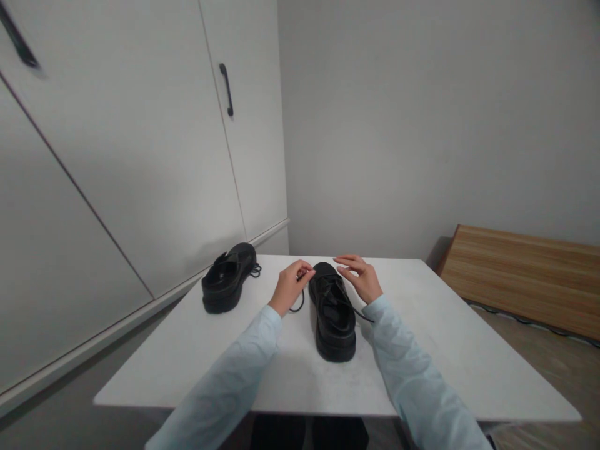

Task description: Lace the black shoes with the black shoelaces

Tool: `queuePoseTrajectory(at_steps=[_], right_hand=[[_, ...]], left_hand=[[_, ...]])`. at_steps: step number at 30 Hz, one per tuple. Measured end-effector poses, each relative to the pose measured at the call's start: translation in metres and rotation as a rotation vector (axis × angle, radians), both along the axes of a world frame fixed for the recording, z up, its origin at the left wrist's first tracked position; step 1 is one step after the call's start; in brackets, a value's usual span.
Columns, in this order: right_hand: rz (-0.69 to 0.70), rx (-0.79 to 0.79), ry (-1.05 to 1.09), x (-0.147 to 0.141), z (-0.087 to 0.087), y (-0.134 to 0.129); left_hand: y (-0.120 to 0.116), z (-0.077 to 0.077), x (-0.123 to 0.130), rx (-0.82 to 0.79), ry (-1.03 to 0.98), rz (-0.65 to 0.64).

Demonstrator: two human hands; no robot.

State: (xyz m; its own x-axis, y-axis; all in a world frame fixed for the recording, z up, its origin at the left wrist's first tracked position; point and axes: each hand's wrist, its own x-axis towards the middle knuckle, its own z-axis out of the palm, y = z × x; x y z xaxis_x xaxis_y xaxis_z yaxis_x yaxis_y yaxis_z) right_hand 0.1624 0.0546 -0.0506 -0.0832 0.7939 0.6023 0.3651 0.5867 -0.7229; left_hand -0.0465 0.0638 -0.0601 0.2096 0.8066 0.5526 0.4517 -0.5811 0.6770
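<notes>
A black lace-up shoe (335, 337) stands on the white table in front of me, its toe pointing away. At its left side, my left hand (291, 287) is closed in a pinch on a black shoelace (298, 307), part of which curves down below the fingers. My right hand (360, 279) is to the right of the toe, thumb and fingers apart, with nothing seen between them. Another lace end (364, 317) trails from the shoe's right side, passing by my right wrist. The second black shoe (222, 294) rests farther left, its laces (255, 270) bunched beside it.
The white table (431, 362) carries both shoes. White cabinet doors (140, 156) with dark handles (226, 89) rise along the left. A grey wall (422, 125) stands behind the table. A wood-grain panel (520, 275) is at the right, beyond the table's edge.
</notes>
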Motion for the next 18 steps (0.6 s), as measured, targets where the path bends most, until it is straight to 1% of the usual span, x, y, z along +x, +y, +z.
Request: queuePoseTrajectory(at_steps=[4,7,12,18], right_hand=[[0.048,0.012,-0.051,-0.004,0.001,-0.001],[0.063,-0.005,-0.06,-0.008,0.002,-0.003],[0.051,-0.005,-0.092,-0.013,0.002,-0.004],[0.007,0.038,-0.193,-0.014,0.004,-0.005]], left_hand=[[-0.002,0.001,0.001,0.069,0.059,-0.007],[-0.004,0.003,0.002,0.08,0.085,-0.015],[-0.007,0.004,0.004,0.097,0.092,-0.036],[-0.008,0.004,0.005,0.094,0.077,-0.03]])
